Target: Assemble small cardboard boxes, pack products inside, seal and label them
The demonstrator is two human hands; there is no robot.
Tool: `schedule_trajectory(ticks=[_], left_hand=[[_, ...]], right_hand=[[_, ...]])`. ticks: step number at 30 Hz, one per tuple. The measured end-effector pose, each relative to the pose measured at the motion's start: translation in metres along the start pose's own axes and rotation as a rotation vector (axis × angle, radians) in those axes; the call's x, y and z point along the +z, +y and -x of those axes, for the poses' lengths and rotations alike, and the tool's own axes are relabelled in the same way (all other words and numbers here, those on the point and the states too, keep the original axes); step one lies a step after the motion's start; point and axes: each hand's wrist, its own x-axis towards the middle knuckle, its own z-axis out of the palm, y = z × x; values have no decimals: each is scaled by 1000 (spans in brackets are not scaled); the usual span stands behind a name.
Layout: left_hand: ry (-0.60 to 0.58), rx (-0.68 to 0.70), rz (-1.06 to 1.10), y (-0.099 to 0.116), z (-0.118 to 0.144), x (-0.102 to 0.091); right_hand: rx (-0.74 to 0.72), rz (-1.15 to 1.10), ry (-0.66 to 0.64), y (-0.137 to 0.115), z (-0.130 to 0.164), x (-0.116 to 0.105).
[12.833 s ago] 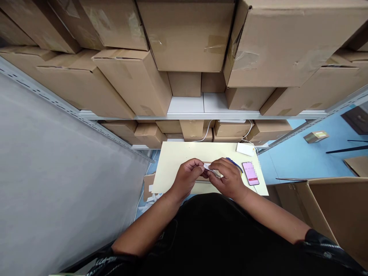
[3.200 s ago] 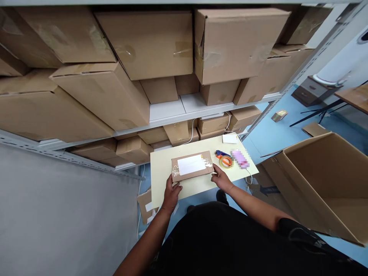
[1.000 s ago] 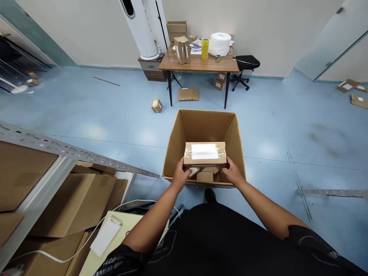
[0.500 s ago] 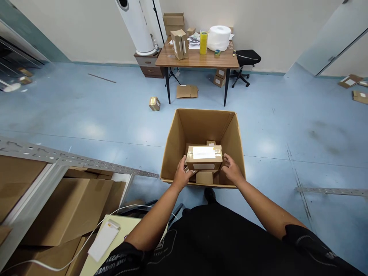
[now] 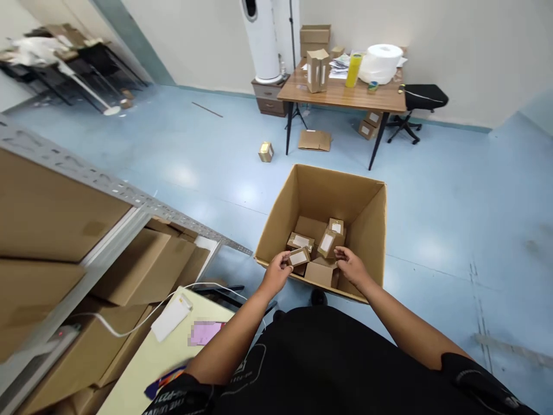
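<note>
A big open cardboard carton [image 5: 363, 227] stands on the blue floor in front of me. Inside it lie several small taped brown parcels [image 5: 301, 241] with white labels, piled loosely at the bottom. My left hand [image 5: 276, 272] hovers over the carton's near rim with fingers loosely curled, holding nothing. My right hand [image 5: 351, 265] hangs over the same rim, fingers apart and empty. Both hands are just above the parcels, touching none.
Metal shelving [image 5: 108, 190] with cardboard boxes runs along the left. A pale yellow table [image 5: 142, 369] at lower left carries a white charger [image 5: 171, 317] with cable. Farther off stand a wooden desk [image 5: 345, 95] with a white roll, a black chair [image 5: 417, 104], and a small box [image 5: 265, 151] on the floor.
I carried the labelled parcel from the yellow table to the carton, lowered it in and let go. Both hands are now empty, and my view has swung to the left.
</note>
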Motion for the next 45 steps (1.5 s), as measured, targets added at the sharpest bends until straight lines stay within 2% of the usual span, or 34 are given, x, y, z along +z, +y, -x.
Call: schedule_trajectory(ticks=[6, 13, 17, 22, 26, 30, 37, 41, 45], left_hand=[[148, -21, -6, 3, 32, 15], [289, -40, 47, 10, 77, 28], [394, -26, 114, 6, 118, 30], [574, -52, 187, -17, 187, 26], [731, -83, 233, -40, 254, 25], [867, -104, 281, -57, 324, 29], [1135, -152, 356, -83, 436, 53], [1317, -189, 411, -89, 484, 69], [1524, -223, 468, -90, 514, 92]], right_hand=[[-9, 42, -204, 1, -26, 2], [-103, 133, -443, -8, -29, 28], [-160, 182, -537, -16, -20, 47], [-193, 234, -684, -30, -1, 80], [-245, 245, -751, -36, 32, 115], [-289, 238, -855, -35, 81, 147], [-318, 220, -1082, -21, 175, 194], [-326, 236, -1256, -20, 215, 225], [-352, 301, -1478, -22, 249, 264]])
